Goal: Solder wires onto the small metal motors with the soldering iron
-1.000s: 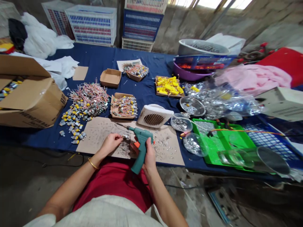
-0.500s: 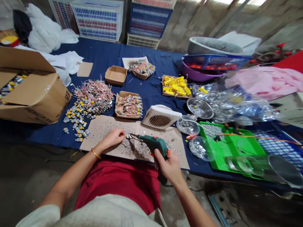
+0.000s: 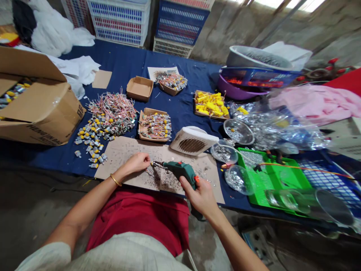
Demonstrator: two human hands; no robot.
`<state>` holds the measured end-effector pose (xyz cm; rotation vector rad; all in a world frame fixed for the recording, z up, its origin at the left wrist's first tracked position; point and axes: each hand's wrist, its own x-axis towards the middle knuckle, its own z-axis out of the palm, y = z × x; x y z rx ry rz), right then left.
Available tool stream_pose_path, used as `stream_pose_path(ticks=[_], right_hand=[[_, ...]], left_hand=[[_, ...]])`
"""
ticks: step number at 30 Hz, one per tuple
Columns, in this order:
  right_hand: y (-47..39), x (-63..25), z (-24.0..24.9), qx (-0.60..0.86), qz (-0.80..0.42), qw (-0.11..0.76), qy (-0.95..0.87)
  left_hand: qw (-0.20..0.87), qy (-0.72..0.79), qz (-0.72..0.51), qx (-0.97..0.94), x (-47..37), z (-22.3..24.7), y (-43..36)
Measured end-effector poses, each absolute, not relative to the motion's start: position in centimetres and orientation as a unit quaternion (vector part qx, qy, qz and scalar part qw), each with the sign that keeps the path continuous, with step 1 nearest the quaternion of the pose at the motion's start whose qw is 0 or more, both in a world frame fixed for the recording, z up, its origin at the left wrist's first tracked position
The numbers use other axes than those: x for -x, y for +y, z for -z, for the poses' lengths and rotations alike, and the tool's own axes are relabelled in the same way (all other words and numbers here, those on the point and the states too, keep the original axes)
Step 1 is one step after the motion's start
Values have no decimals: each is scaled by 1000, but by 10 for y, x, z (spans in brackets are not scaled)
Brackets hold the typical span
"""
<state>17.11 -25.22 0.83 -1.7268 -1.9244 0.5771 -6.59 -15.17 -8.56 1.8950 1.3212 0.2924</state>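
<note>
My left hand (image 3: 138, 162) is closed over the cardboard sheet, pinching a small motor (image 3: 152, 164) at its fingertips; the fingers partly hide it. My right hand (image 3: 200, 194) grips a green pistol-shaped power tool (image 3: 180, 171) with red buttons. Its narrow dark tip points left and meets the motor, or comes very close; contact is too small to confirm. Dark specks and small shiny bits lie scattered over the cardboard sheet (image 3: 118, 150) beneath. Beyond it stand a heap of wired motors (image 3: 113, 111) and a cardboard tray of wired motors (image 3: 155, 126).
A white fan-like unit (image 3: 194, 141) leans behind the tool. To the right are clear bowls of metal parts (image 3: 238, 178), a green tray (image 3: 270, 177) and a steel bowl (image 3: 239, 131). A large carton (image 3: 42, 113) stands left; yellow pieces (image 3: 211, 103) fill a box farther back.
The tool's tip has shifted slightly right and the tool has turned a little in my right hand. My left hand stays pinched in nearly the same place. The whole view has shifted slightly.
</note>
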Motion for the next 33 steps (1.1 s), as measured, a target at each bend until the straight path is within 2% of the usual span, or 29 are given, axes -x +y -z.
stream_pose_path(ticks=[13,24,33], right_hand=[[-247,-166,-12,609,-208,254,-722],[-252,-160,-15,551,-253,229,-762],[-275,-178,-14,652,-201,299,-667]], left_hand=[[400,524,-121,-742,66,83,-152],[397,535,-116,-736,65,85,-151],[389,540,-112,-738,64,87,-150]])
